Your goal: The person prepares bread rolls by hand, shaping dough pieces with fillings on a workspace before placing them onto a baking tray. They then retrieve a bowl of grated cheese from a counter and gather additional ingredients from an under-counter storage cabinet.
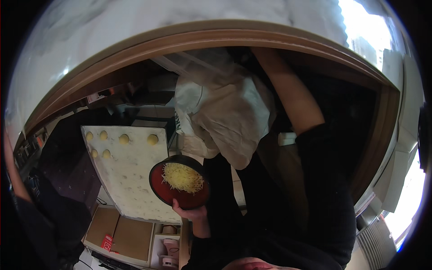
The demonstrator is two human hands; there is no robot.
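Note:
My left hand [191, 213] grips the rim of a round bowl [173, 193], black outside and red inside, with the thumb over its edge. Pale yellow shreds, like grated cheese [182, 177], lie heaped in the bowl, which is tilted. My right arm reaches away under the marble tabletop, past a crumpled white plastic bag [225, 112]; the hand itself is hidden in the dark there. Left of the bowl is a pale, flour-dusted tray [135, 180] with several round yellowish balls, like dough [152, 139], near its far edge.
The marble top with its wooden edge [216, 33] arches across the far side. At the lower left stand a cardboard box [132, 236] and a pink and white object [171, 249]. Another person's dark-sleeved arm [20, 184] shows at the far left.

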